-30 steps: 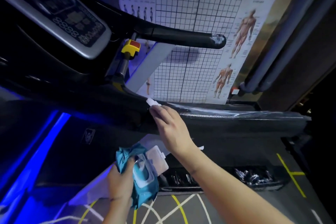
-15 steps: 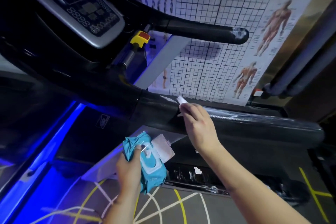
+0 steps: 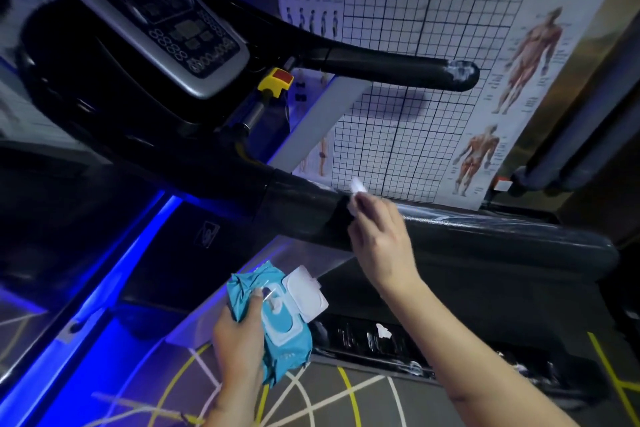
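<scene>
My right hand (image 3: 381, 236) pinches a small white wipe (image 3: 356, 189) against the black side handrail (image 3: 485, 236) of a treadmill, near where the rail joins the console. The rail's padded surface shines. My left hand (image 3: 239, 340) grips a teal pack of wet wipes (image 3: 284, 333) low in the middle; its white flip lid (image 3: 304, 295) stands open and my thumb lies near the opening.
The treadmill console (image 3: 180, 38) with its button panel fills the upper left, with a yellow and red safety key (image 3: 277, 81) beside it. A second handrail (image 3: 398, 69) reaches right above. Anatomy and grid posters (image 3: 433, 45) cover the wall. Blue light strips (image 3: 114, 270) run along the deck.
My right hand with the wipe has stayed on the same spot of the side rail while my head moved back and left. The left hand keeps its hold on the pack.
</scene>
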Available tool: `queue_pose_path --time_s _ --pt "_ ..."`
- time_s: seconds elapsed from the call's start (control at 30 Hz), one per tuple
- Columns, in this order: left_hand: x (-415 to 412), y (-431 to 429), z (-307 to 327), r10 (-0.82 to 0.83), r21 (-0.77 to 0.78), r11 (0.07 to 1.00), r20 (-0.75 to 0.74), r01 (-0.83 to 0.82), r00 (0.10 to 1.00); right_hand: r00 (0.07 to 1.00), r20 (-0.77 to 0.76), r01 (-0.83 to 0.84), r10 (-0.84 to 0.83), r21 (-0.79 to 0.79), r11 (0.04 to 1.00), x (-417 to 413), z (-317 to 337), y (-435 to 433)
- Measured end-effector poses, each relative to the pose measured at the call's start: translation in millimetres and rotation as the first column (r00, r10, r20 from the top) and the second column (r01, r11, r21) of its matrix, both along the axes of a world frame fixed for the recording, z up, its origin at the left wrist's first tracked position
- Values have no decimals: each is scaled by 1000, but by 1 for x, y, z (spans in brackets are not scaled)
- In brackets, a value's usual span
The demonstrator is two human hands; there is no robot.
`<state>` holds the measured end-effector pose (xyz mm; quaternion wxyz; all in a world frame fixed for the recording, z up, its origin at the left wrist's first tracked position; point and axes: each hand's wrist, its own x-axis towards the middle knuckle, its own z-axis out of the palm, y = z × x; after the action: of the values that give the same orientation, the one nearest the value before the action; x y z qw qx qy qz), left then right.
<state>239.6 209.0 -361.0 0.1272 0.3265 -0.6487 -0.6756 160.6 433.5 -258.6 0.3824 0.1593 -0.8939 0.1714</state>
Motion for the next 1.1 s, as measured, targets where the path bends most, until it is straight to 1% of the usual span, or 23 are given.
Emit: queue_pose_path --time_s 0.07,0.13,0.17,0.23,0.3,0.37,0.47,0.57,0.73,0.9,1.0,1.1 --pt "2 1 -1 11 7 1000 -1 -11 1000 996 83 -38 36 18 999 0 -8 -20" --pt "3 4 -3 5 19 1000 -3 -5 1000 990 121 -77 77 -3 997 -3 -16 -22" --pt "4 6 -4 2 13 1000 0 -2 1000 992 102 -74 72 22 997 -4 -18 -17" --pt "6 11 -4 -7 9 1000 0 7 1000 995 52 -89 83 144 986 -2 -18 -1" --pt "7 18 -3 -24 0 1000 9 24 1000 996 19 -93 91 198 976 -3 -16 17" --pt "8 26 -1 -40 -6 999 9 40 999 996 -18 -79 85 223 972 -3 -15 32" --pt "8 40 1 -76 -26 997 5 76 997 997 -27 -57 66 265 962 0 -15 51" --pt "7 52 3 -108 -31 994 32 109 994 995 -36 -75 89 291 954 -1 -15 73" --pt "6 72 4 -129 -46 990 56 131 990 991 -73 -73 113 412 908 2 -12 114" --pt "3 90 4 -122 -60 990 66 126 990 993 -52 -76 109 434 898 7 -9 151" --pt "1 98 7 -114 -30 993 57 116 992 994 -49 -70 100 418 906 10 -9 167" --pt "-1 107 9 -94 -12 995 27 94 995 996 -7 -77 86 389 918 15 -11 177"
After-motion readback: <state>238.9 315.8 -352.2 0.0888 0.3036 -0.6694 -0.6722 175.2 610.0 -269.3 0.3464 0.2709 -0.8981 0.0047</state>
